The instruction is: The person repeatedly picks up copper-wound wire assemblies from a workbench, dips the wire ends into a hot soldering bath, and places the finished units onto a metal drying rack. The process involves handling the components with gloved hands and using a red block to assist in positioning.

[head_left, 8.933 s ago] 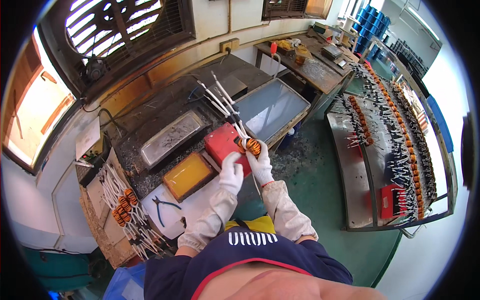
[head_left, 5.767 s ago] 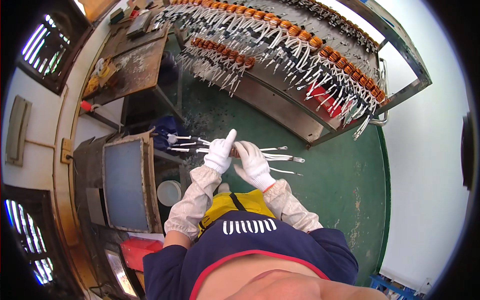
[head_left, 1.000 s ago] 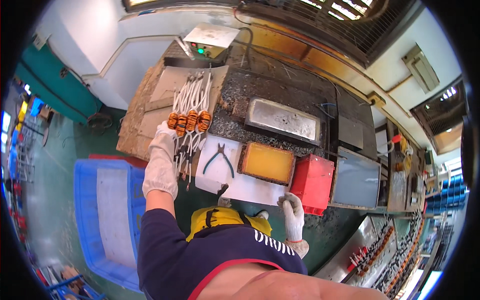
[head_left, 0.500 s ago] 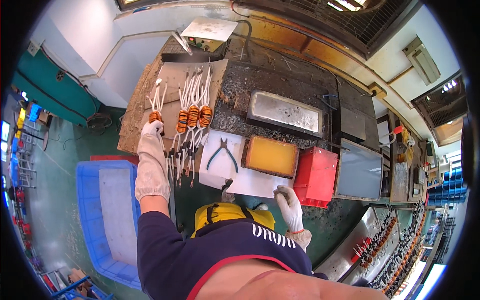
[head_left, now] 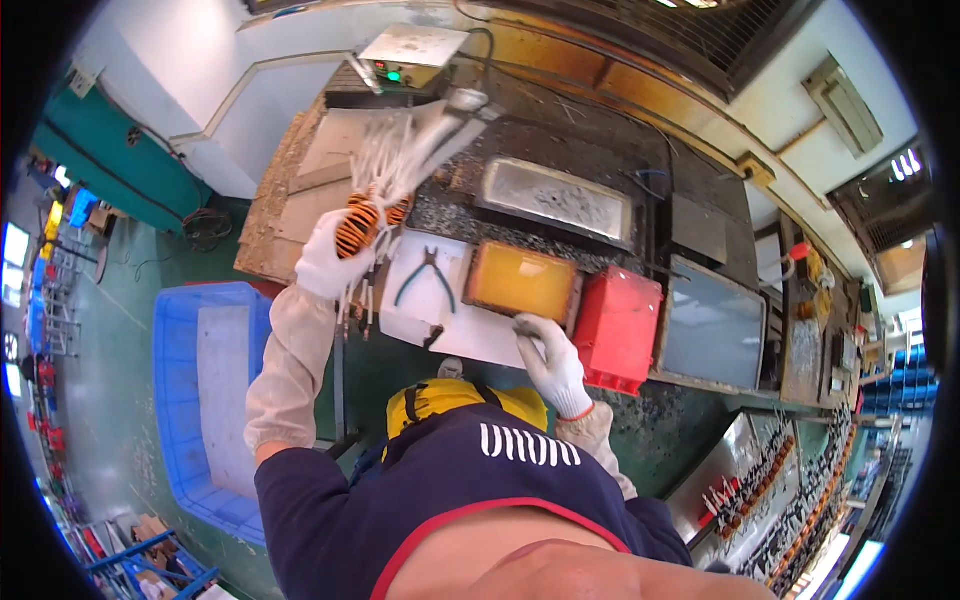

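My left hand (head_left: 335, 258), in a white glove, is closed around the near side of a bunch of orange-and-black wire-wound coils (head_left: 358, 226). White leads (head_left: 385, 160) fan out from them across a brown board, blurred by motion. More leads with dark and copper-coloured ends hang over the table's front edge. A blurred pale strip stretches to the upper right of the bunch; I cannot make out its kind. My right hand (head_left: 552, 365), also gloved, has loosely curled fingers apart at the white sheet's front edge, close to a tray of amber material (head_left: 525, 280). It holds nothing visible.
Teal-handled cutting pliers (head_left: 428, 278) lie on the white sheet (head_left: 400, 318). Beyond is a metal tray with a silvery surface (head_left: 560, 205). A red bin (head_left: 620, 325) stands right of the amber tray. On the floor at left sits a blue tub (head_left: 180, 400). A control box (head_left: 410, 55) stands at the back.
My left hand has moved right from the leftmost coil onto the bunch, whose leads now blur. My right hand has moved up and left toward the amber tray. A green light shows on the control box.
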`<action>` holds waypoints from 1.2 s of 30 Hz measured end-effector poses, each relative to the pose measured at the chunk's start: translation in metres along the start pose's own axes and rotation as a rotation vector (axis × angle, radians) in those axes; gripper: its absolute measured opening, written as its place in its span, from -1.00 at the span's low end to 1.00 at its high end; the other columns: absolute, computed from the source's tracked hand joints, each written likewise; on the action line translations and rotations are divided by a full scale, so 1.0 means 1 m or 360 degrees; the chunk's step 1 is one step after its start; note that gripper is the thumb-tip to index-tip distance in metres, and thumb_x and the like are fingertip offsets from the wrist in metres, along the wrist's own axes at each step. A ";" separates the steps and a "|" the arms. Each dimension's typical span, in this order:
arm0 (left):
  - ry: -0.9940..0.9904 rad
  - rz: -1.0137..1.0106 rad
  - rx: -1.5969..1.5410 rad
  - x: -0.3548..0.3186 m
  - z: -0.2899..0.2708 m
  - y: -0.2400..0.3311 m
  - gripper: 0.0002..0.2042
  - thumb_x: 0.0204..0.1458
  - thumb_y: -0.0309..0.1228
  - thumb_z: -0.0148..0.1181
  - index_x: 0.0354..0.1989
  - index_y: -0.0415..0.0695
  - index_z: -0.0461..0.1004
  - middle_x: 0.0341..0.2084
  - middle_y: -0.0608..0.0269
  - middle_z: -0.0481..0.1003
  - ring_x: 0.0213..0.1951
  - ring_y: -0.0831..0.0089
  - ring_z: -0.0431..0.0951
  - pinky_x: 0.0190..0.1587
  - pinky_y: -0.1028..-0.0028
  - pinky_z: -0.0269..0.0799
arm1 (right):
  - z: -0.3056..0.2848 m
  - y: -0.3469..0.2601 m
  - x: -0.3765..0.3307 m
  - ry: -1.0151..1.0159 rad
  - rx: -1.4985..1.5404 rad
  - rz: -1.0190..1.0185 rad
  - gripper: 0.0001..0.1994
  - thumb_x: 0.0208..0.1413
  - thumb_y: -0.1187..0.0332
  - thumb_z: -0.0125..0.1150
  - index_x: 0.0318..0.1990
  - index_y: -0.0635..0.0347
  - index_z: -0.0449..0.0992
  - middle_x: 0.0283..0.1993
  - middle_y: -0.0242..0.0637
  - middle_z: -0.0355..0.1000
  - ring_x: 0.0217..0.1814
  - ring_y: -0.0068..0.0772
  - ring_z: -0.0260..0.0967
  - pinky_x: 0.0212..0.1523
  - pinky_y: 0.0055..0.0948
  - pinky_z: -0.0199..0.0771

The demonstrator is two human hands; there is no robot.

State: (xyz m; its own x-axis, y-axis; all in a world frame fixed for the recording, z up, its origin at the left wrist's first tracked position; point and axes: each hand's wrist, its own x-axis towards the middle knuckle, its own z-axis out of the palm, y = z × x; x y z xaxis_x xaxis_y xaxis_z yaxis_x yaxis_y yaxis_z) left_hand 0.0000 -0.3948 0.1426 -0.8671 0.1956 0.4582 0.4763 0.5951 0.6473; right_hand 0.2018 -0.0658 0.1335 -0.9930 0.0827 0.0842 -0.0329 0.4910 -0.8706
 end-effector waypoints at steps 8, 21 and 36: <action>-0.0579 0.1173 0.0057 -0.018 0.122 0.193 -0.64 -0.30 -0.32 0.37 -0.24 -0.10 0.54 -0.22 0.21 0.54 -0.26 0.26 0.59 -0.16 0.35 0.52 | -0.070 -0.032 0.000 0.0491 -0.0810 -0.0826 -0.28 -0.17 0.50 0.41 0.26 0.27 0.32 0.03 0.08 0.48 0.07 0.11 0.47 0.07 -0.13 0.50; -0.0501 0.1252 -0.0314 -0.064 0.227 0.293 -0.59 -0.23 -0.44 0.35 -0.09 -0.08 0.51 -0.10 0.18 0.52 0.05 0.20 0.53 0.16 0.22 0.47 | -0.101 0.088 -0.071 0.1018 -0.0174 0.0083 -0.38 -0.07 0.49 0.38 0.24 0.20 0.38 0.08 0.01 0.52 0.10 -0.01 0.53 0.10 -0.21 0.53; -0.0898 -0.0833 -0.1500 0.008 0.261 0.212 -0.68 0.21 -0.29 0.26 0.03 -0.23 0.51 -0.20 0.31 0.59 -0.16 0.56 0.55 -0.03 0.49 0.48 | -0.101 0.133 -0.077 0.1024 -0.0067 0.0209 -0.48 0.05 0.55 0.34 0.22 0.24 0.40 0.07 -0.14 0.51 0.08 -0.38 0.50 0.13 -0.38 0.50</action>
State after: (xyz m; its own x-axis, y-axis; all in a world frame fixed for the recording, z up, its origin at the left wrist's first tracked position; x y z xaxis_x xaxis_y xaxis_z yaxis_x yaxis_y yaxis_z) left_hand 0.0556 -0.0636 0.1242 -0.8161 0.5529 -0.1684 -0.2342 -0.0499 0.9709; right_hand 0.2855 0.0806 0.0598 -0.7221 0.6397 0.2631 0.1014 0.4742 -0.8746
